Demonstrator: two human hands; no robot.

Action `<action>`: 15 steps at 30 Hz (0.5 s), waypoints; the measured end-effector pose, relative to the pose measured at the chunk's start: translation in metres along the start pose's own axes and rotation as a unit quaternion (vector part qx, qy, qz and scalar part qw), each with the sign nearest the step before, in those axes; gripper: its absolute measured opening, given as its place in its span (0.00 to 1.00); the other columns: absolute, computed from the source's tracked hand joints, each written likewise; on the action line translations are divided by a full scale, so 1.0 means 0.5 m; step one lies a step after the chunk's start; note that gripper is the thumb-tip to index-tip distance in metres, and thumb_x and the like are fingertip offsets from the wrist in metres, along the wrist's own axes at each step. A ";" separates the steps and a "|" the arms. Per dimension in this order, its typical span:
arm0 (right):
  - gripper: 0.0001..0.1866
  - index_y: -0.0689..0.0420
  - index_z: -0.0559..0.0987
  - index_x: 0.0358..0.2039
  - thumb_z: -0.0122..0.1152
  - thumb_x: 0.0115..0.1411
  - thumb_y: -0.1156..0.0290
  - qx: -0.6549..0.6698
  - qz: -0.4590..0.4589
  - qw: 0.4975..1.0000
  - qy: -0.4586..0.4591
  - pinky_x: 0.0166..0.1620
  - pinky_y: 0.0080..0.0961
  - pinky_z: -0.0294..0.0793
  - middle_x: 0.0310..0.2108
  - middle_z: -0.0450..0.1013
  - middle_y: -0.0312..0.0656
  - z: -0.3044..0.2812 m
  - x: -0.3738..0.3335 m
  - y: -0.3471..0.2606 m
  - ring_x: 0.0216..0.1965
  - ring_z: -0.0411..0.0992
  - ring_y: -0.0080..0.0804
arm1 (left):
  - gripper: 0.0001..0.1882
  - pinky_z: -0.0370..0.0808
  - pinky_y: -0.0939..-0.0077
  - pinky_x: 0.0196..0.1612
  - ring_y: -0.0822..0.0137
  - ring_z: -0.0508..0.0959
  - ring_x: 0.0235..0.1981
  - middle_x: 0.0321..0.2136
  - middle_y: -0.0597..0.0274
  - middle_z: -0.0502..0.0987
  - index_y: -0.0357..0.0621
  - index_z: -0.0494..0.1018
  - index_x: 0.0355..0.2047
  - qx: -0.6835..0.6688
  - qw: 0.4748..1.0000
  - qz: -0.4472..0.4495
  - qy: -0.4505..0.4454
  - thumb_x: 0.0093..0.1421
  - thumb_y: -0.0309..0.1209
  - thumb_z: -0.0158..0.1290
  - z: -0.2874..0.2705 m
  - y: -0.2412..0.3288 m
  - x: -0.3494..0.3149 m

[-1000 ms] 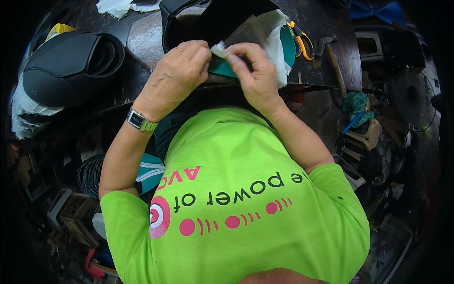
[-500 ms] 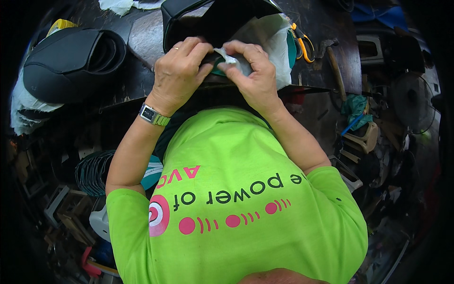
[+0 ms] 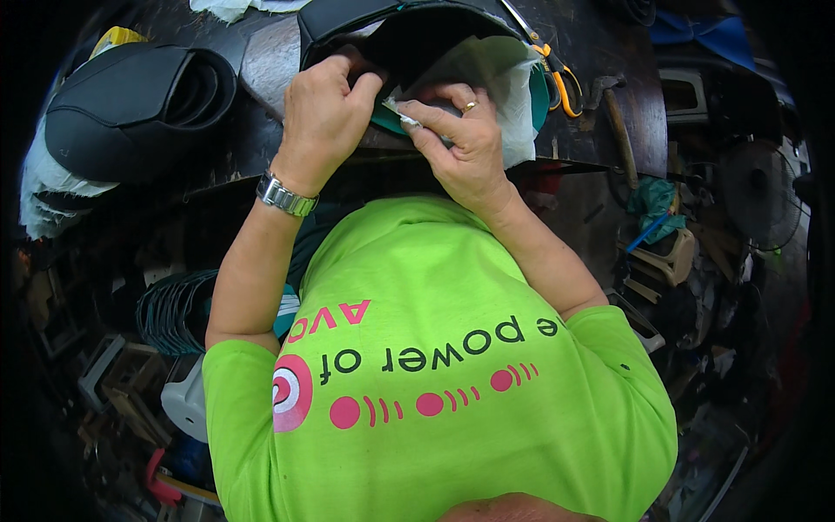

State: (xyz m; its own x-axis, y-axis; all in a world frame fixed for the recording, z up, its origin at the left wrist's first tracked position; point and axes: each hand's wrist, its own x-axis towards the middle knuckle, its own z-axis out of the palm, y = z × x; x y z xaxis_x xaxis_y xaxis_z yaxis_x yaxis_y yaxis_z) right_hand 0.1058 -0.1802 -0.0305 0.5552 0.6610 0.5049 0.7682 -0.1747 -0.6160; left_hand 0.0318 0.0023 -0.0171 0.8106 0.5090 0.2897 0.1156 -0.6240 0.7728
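Observation:
On the dark table in front of me lies a curved black stitched piece (image 3: 348,23), padded-looking and lined inside with a thin white sheet (image 3: 509,117). A green layer (image 3: 538,91) shows along its outer edge. My left hand (image 3: 323,113) is closed at the left of the piece's opening, thumb against the curled fingers. Those fingertips go into the dark inside, and what they grip is hidden. My right hand (image 3: 465,139) pinches a crumpled near edge of the white sheet between thumb and forefinger, its other fingers bent over the sheet.
Nested black stitched pieces (image 3: 122,117) lie at the left on white cloth. Orange-handled scissors (image 3: 565,83) and a hammer (image 3: 617,126) rest at the right. A fan (image 3: 761,187) stands beyond the table's right side. Below at the left are a wire-like dark bundle (image 3: 177,313) and stools (image 3: 130,391).
My left hand has moved away from the pinched sheet edge and reached up into the black piece. The right hand has turned slightly, still pinching the sheet; the scissors' blades now show.

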 end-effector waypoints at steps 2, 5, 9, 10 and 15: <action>0.13 0.52 0.89 0.42 0.70 0.54 0.76 0.000 -0.004 1.000 -0.003 0.49 0.33 0.68 0.38 0.79 0.42 0.000 0.000 0.000 0.43 0.71 0.39 | 0.10 0.79 0.61 0.32 0.48 0.83 0.26 0.22 0.48 0.81 0.39 0.82 0.34 -0.009 1.000 -0.017 -0.002 0.58 0.33 0.57 -0.002 -0.001 0.001; 0.13 0.53 0.88 0.43 0.70 0.56 0.76 0.029 0.011 1.000 -0.002 0.49 0.32 0.70 0.40 0.80 0.42 -0.003 0.000 0.005 0.44 0.72 0.38 | 0.11 0.79 0.63 0.32 0.51 0.83 0.26 0.22 0.51 0.81 0.42 0.83 0.35 0.039 0.998 0.054 -0.010 0.59 0.36 0.60 -0.001 -0.003 -0.003; 0.12 0.54 0.88 0.44 0.69 0.59 0.75 0.092 0.057 0.994 -0.005 0.50 0.30 0.71 0.41 0.80 0.41 -0.008 -0.005 0.008 0.46 0.73 0.36 | 0.12 0.79 0.64 0.32 0.55 0.83 0.26 0.23 0.54 0.81 0.47 0.85 0.35 0.055 0.990 0.128 0.012 0.58 0.41 0.65 0.001 -0.008 -0.010; 0.12 0.53 0.88 0.45 0.68 0.60 0.75 0.086 0.058 0.995 -0.008 0.50 0.29 0.72 0.41 0.80 0.41 -0.009 -0.006 0.007 0.46 0.73 0.36 | 0.12 0.79 0.64 0.32 0.55 0.83 0.25 0.23 0.54 0.81 0.48 0.85 0.36 0.057 0.987 0.149 0.031 0.58 0.42 0.65 0.006 -0.010 -0.004; 0.12 0.51 0.88 0.45 0.69 0.59 0.73 0.054 0.040 0.998 -0.015 0.52 0.30 0.70 0.43 0.80 0.41 -0.005 -0.006 0.002 0.46 0.73 0.37 | 0.11 0.78 0.71 0.34 0.61 0.84 0.29 0.32 0.55 0.86 0.43 0.85 0.38 0.065 0.997 0.049 0.007 0.59 0.36 0.66 0.013 -0.017 0.000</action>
State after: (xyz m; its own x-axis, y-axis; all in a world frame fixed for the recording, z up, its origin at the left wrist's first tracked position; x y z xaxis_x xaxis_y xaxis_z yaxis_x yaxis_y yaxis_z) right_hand 0.1058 -0.1843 -0.0313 0.6026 0.6702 0.4332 0.6817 -0.1501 -0.7161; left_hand 0.0345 0.0038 -0.0274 0.8130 0.4505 0.3688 0.1109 -0.7417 0.6615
